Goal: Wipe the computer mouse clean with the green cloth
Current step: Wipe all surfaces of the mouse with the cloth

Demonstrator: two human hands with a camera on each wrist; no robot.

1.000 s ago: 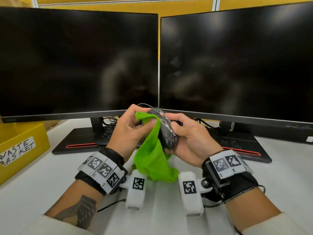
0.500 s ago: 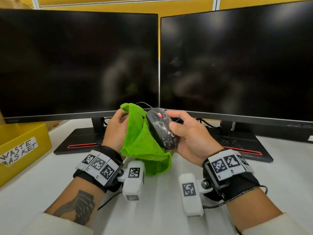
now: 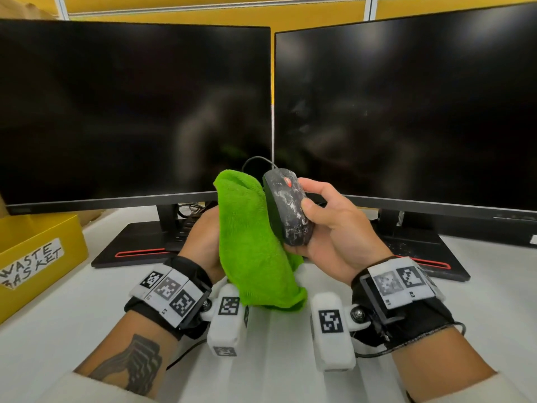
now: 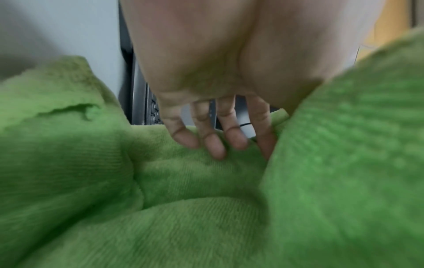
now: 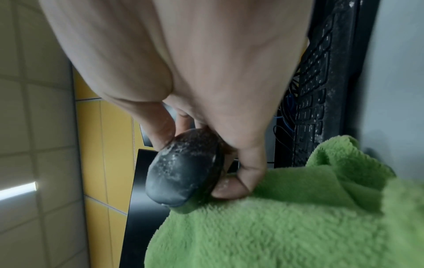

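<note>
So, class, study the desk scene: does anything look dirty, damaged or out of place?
Yes. The black mouse, gripped in the right hand, is smeared with whitish residue across its top. The keyboard behind also shows white specks. The green cloth looks intact.

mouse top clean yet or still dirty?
Still dirty. The black corded computer mouse shows whitish smears across its top; the right hand holds it beside the green terry cloth, which covers the left hand.
</note>
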